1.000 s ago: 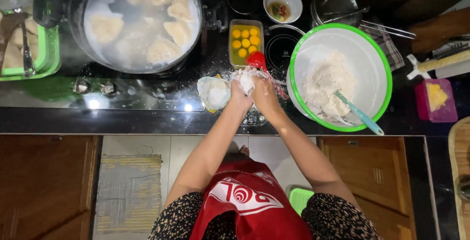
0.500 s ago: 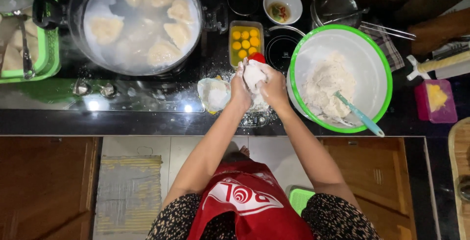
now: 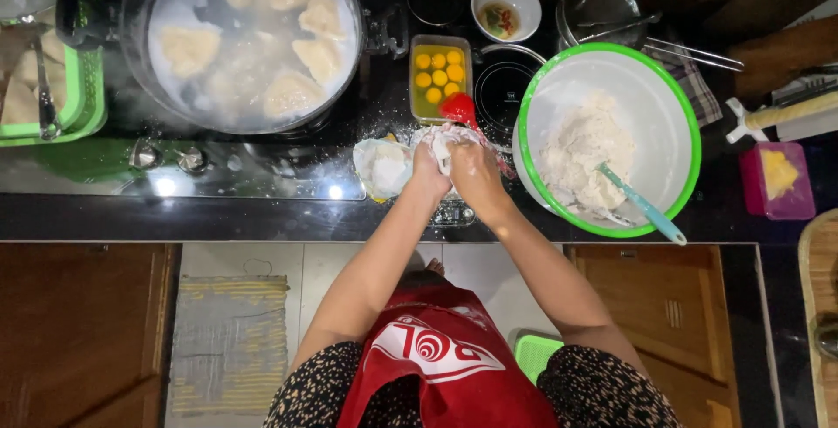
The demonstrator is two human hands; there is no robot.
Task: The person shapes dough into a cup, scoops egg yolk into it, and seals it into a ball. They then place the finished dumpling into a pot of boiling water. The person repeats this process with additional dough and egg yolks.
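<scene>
My left hand [image 3: 428,171] and my right hand [image 3: 472,171] are pressed together over the dark counter, both closed around a floury piece of white dough [image 3: 447,141]. A small bowl of white flour [image 3: 381,167] sits just left of my hands. A red spoon [image 3: 457,109] lies just beyond the dough. To the right stands a large white bowl with a green rim [image 3: 665,110], holding a mass of dough [image 3: 585,152] and a teal-handled spatula [image 3: 642,205].
A big pan [image 3: 140,70] of pale dumplings in white liquid sits on the stove at the left. A rectangular tub of egg yolks [image 3: 440,73], small bowls, a green basket [image 3: 85,88], a pink box [image 3: 777,184] and a rolling pin [image 3: 790,114] surround it.
My hands lifted the dough toward the yolk tub half a second ago, then drew it back down toward the counter edge, still working it between them.
</scene>
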